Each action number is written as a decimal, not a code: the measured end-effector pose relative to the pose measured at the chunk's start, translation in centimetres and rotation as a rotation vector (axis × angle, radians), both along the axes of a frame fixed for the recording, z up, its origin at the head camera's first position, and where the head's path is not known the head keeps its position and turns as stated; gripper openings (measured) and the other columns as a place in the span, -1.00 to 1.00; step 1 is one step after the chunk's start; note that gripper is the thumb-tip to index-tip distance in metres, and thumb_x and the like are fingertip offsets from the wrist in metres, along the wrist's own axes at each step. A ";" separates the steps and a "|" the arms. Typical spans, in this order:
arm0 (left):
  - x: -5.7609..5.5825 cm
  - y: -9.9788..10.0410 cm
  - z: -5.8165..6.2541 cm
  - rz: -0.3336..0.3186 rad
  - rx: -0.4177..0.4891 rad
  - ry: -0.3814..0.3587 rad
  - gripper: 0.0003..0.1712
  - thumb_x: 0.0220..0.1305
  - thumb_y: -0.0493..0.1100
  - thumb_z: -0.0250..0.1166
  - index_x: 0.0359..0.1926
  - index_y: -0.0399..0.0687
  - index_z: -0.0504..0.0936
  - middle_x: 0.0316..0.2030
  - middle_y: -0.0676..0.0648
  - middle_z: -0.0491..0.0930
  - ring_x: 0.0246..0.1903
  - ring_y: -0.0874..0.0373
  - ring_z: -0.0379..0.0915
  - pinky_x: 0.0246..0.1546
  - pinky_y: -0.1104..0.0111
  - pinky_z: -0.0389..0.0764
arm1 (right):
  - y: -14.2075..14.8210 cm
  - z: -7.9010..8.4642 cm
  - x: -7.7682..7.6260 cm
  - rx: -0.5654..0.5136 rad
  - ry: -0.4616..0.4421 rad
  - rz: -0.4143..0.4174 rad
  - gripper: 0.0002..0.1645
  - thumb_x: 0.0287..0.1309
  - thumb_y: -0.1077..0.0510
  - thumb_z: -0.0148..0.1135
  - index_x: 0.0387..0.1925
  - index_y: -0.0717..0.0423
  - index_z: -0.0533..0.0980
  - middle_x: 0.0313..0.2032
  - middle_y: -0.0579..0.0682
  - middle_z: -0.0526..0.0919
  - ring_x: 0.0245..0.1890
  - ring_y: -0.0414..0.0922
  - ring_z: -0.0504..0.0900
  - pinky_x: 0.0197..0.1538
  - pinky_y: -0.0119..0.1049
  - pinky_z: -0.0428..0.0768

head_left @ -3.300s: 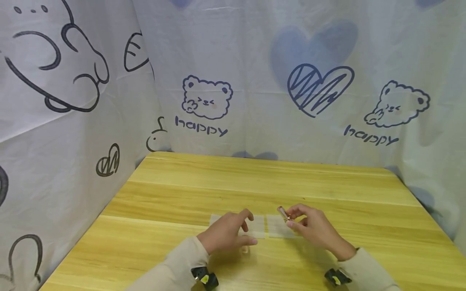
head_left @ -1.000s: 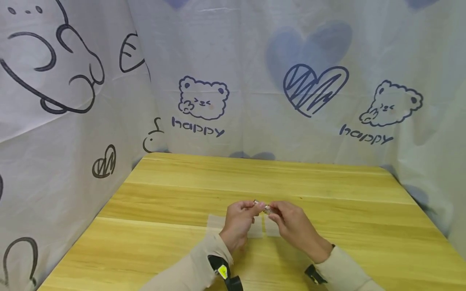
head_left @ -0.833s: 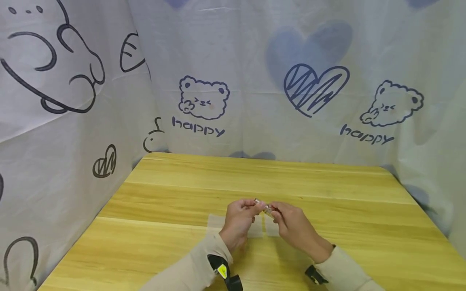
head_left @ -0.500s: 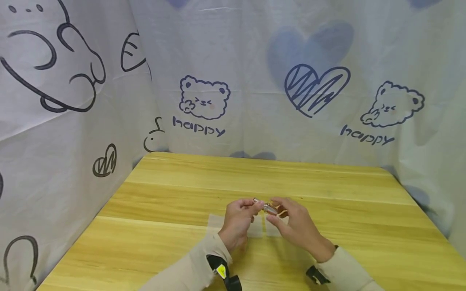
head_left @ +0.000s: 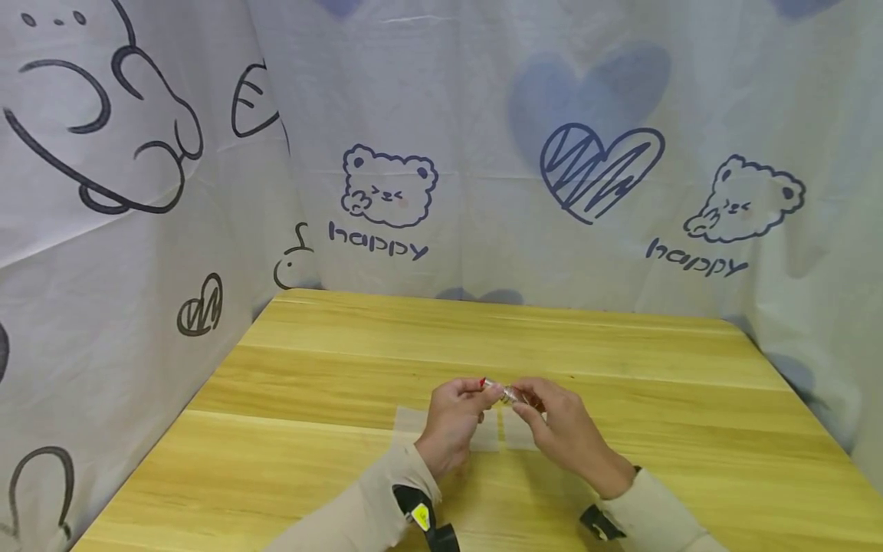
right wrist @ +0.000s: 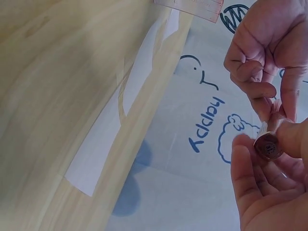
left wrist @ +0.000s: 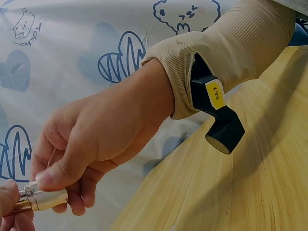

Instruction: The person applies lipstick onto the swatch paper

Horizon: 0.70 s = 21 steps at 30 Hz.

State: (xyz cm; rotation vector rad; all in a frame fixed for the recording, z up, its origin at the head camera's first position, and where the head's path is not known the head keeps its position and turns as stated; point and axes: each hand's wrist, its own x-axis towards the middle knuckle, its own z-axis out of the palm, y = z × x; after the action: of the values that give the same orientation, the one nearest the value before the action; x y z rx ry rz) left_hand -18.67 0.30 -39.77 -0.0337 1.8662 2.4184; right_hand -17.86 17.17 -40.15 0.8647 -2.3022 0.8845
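A small metallic lipstick (head_left: 507,393) is held in the air between both hands, its red tip showing at the left end. My left hand (head_left: 447,429) pinches the tube's left part between thumb and fingers. My right hand (head_left: 569,425) has thumb and fingers around the base end. In the left wrist view the shiny lipstick case (left wrist: 48,198) lies under the right thumb, with left fingertips (left wrist: 7,196) at its other end. From the right wrist, the lipstick's dark reddish round base (right wrist: 268,147) with a small label faces the camera, among the right fingers; the red tip is hidden there.
Two white paper sheets (head_left: 410,422) lie side by side on the wooden table (head_left: 310,460) below the hands. At the top of the right wrist view is a clear piece with pinkish edges (right wrist: 197,7). Printed fabric (head_left: 483,230) stands behind and at the left.
My left hand has moved in to grip the lipstick, which the right hand held alone at first. Lately the right fingers spread, then closed on its base again. The red tip now shows.
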 end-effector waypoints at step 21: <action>0.2 -0.1 0.1 -0.024 0.033 0.003 -0.81 0.23 -0.21 0.37 -0.27 -0.27 0.59 -0.41 0.01 0.53 -0.40 0.20 0.39 -0.39 0.41 0.40 | 0.0 0.3 0.1 -0.033 -0.006 0.000 -0.73 0.03 0.40 0.39 -0.19 0.26 0.56 -0.38 -0.07 0.59 -0.42 -0.28 0.56 -0.39 -0.41 0.59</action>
State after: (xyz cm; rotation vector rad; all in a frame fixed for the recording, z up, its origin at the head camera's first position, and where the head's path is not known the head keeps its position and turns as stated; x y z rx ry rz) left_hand -18.49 0.23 -39.67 -0.0047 1.8169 2.4342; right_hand -17.71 17.17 -39.88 0.8493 -2.2856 0.9242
